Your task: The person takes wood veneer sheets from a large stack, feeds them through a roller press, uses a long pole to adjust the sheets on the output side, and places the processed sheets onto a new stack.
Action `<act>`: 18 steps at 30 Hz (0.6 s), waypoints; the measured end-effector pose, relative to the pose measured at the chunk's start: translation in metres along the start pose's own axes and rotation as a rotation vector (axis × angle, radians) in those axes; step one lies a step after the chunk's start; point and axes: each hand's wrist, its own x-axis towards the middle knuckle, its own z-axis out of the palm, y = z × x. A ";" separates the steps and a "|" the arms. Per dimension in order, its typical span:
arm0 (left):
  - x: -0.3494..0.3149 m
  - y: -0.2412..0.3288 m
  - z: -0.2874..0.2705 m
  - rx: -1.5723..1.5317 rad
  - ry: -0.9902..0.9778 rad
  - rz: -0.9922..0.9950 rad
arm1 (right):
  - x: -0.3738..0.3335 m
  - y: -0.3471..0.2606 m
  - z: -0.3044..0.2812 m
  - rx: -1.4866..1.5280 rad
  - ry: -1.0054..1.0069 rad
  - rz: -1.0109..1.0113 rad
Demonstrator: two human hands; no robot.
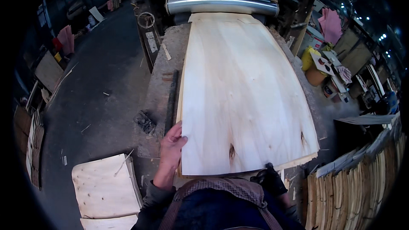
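Note:
A long, pale wood veneer sheet [243,93] with dark knots lies on top of other sheets whose edges peek out at its left side and near right corner. Bare and slightly bent, the fingers of my left hand [171,145] hold its left edge close to the near corner, thumb against the sheet. My right hand [272,180], in a dark glove, is at the near edge towards the right. One dark fingertip reaches over the wood there; the glove's other fingers are too dark to make out. At the far end, the sheets reach a shiny metal roller [221,4].
The sheets rest on a rough grey table [153,89], with a dark bar [171,102] and a black crumpled lump [144,121] on its left. Veneer stacks stand at lower left [104,187] and lower right [353,191]. Buckets [314,76] and scraps line the right.

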 end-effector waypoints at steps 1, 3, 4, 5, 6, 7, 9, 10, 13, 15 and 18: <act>0.000 0.006 0.003 0.002 0.002 0.008 | -0.002 -0.003 -0.007 0.120 0.123 0.064; -0.002 0.016 0.001 0.018 0.017 0.033 | -0.013 -0.038 0.034 0.147 0.202 0.094; 0.000 0.017 -0.002 0.046 0.025 0.046 | -0.012 -0.047 0.040 0.056 0.155 0.072; 0.003 0.015 -0.007 0.065 0.035 0.040 | -0.010 -0.050 0.042 -0.032 0.109 0.045; 0.008 0.011 -0.012 0.085 0.047 0.033 | -0.006 -0.052 0.041 -0.101 0.132 0.045; 0.012 0.005 -0.016 0.104 0.061 0.027 | -0.002 -0.059 0.045 -0.172 0.123 0.043; 0.014 -0.010 -0.027 0.189 0.143 -0.057 | 0.012 -0.090 0.068 -0.303 0.096 0.048; 0.014 -0.019 -0.032 0.232 0.187 -0.096 | 0.027 -0.106 0.072 -0.445 0.107 0.064; 0.009 -0.053 -0.047 0.546 0.250 -0.077 | 0.099 -0.117 0.070 -0.190 -0.002 0.027; 0.001 -0.083 -0.055 1.014 0.181 -0.026 | 0.141 -0.141 0.082 -0.072 -0.022 0.150; -0.007 -0.112 -0.036 1.312 0.143 0.124 | 0.229 -0.169 0.081 0.282 -0.116 0.215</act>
